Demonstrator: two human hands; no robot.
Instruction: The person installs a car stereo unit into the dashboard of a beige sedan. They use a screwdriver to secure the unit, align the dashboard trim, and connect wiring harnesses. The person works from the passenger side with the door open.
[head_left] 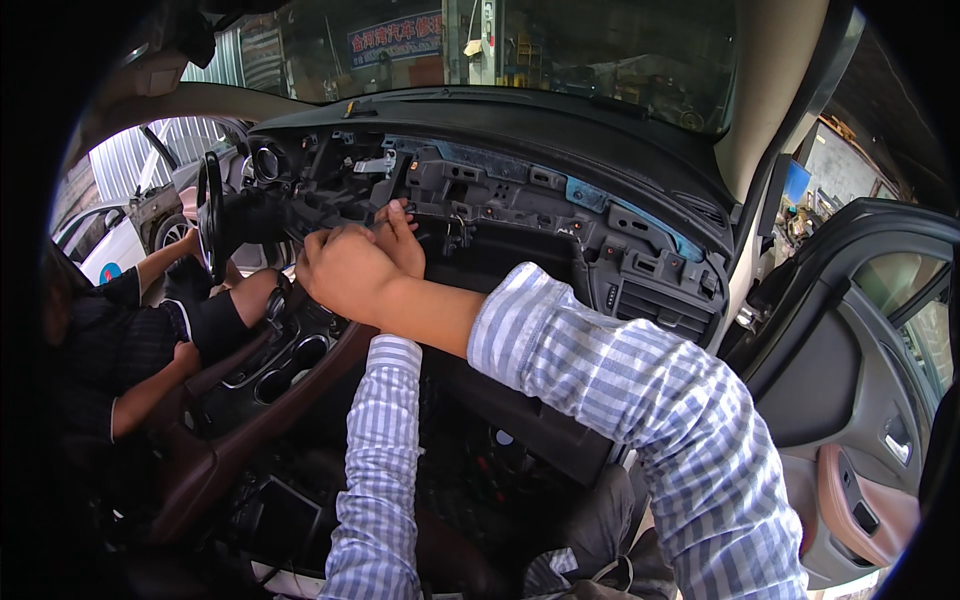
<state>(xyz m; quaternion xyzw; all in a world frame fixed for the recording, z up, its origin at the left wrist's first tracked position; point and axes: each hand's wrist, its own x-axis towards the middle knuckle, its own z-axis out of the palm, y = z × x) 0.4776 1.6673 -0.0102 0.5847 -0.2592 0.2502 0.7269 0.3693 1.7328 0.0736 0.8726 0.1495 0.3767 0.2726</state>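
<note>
Both of my hands are at the middle of a car's stripped dashboard (pixel 480 190), my wrists crossed. My right hand (pixel 345 268) lies in front, closed like a fist at the centre stack, its fingertips turned away. Whatever it grips is hidden behind the knuckles. Behind it and slightly to its right, my left hand (pixel 402 245) shows curled fingers pointing up, close to the dashboard's open centre. Nothing I can name shows between them. Dark trim and exposed brackets surround both hands, and a small cluster of dangling connectors (pixel 458 235) hangs just right of my left hand.
A person in dark clothes (pixel 130 340) sits at left behind the steering wheel (pixel 210 215). The centre console (pixel 305 350) with cup holders runs below my hands. At right, the passenger door (pixel 850 400) stands open. A dark open glovebox area (pixel 510 260) lies right of my hands.
</note>
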